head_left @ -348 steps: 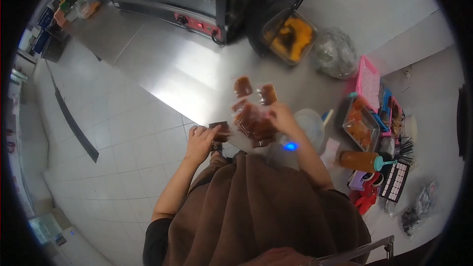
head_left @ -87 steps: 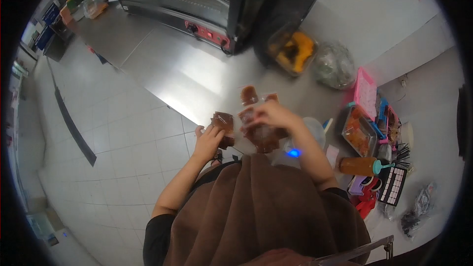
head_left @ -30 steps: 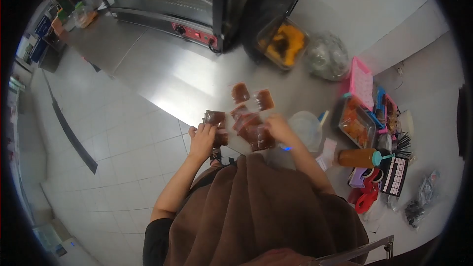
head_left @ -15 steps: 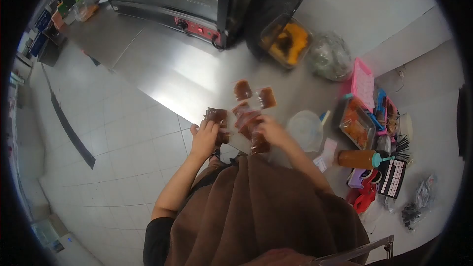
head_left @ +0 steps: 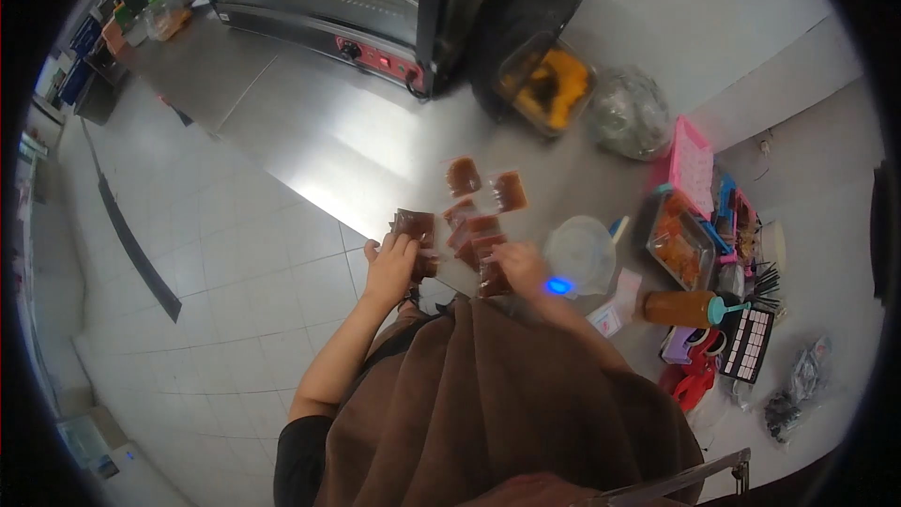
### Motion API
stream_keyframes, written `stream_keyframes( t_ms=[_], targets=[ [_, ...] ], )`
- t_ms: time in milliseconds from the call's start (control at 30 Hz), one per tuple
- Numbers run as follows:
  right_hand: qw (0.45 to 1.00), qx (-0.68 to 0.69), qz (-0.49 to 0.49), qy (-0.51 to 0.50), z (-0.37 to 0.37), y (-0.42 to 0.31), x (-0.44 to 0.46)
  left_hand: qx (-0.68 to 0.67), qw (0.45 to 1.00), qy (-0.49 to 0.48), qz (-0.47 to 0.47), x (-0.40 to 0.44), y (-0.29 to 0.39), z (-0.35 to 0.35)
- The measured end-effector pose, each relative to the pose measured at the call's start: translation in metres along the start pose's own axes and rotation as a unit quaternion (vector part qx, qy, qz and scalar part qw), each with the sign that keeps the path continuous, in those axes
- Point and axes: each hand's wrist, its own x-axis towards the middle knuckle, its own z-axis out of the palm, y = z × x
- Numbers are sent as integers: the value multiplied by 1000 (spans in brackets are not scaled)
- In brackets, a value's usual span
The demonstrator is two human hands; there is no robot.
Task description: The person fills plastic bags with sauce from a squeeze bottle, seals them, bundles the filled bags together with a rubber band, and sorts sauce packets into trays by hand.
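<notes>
Left of the round translucent container [head_left: 580,249], my left hand [head_left: 389,268] rests on apparently stacked sachets [head_left: 415,224], my right hand [head_left: 522,268] touches loose sachets [head_left: 492,280] as yet unstacked, and whether either hand grips I cannot tell.

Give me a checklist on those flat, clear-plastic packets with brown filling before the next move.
1. Left hand on the left group of packets: ok, fingers rest on it.
2. Left group fully on the silvery metal counter: cannot tell, the hand hides part.
3. Right hand at the loose pile of packets: ok, fingertips at its nearest packet.
4. Loose pile spread into single packets: not ok, several overlap.
5. Packet seals intact: cannot tell, too small.
6. Amber plastic bottle with turquoise cap away from both hands: ok.
</notes>
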Motion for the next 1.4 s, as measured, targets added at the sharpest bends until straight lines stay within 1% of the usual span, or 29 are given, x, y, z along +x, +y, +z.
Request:
stream_keyframes(
  t_ms=[67, 167, 267, 367, 467, 567, 667, 733, 800, 967, 1067, 1167, 1267, 1367, 1400],
  targets=[
    [998, -15, -44, 41, -1, -2, -2, 6, 1000, 0, 2, 0, -1, 2],
    [996, 53, 15, 67, 8, -5, -5, 4, 1000, 0, 6, 0, 0, -1],
    [997, 55, 30, 34, -4, -9, 5, 8, 1000, -1, 11, -1, 0, -1],
    [997, 55, -9, 44, -17, -11, 12, 7, 1000, -6, 9, 0, 2, -3],
    [978, 165, 122, -35, -22, -18, 8, 6, 1000, -9, 10, 0, -1, 1],
    [949, 237, 161, -135, -58, -20, 31, 12, 1000, 8, 17, -2, -1, 1],
    [947, 194, 100, -234, -52, -3, 52, 4, 1000, 7, 18, -2, -1, 0],
    [942, 252, 108, -193, -5, 21, 56, 7, 1000, 2, 14, -2, 0, -2],
    [942, 262, 107, -181, 12, 25, 66, 5, 1000, 0, 13, -2, 1, -3],
    [961, 151, 92, -213, 20, 25, 73, 1, 1000, 22, 13, -3, -1, 2],
    [975, 65, 41, -207, 17, 26, 69, 2, 1000, 26, 14, -3, 0, 0],
    [984, 39, 58, -167, 7, 17, 70, -5, 999, 30, 18, -3, 0, 0],
    [972, -5, 41, -230, 1, 21, 75, 2, 999, 35, 22, -2, 0, -3],
    [938, 57, 89, -330, -23, 17, 94, 4, 999, 25, 23, -3, -2, 1],
    [936, 71, 80, -334, -31, 16, 100, 9, 999, 36, 29, -4, -4, 2]
  ],
)
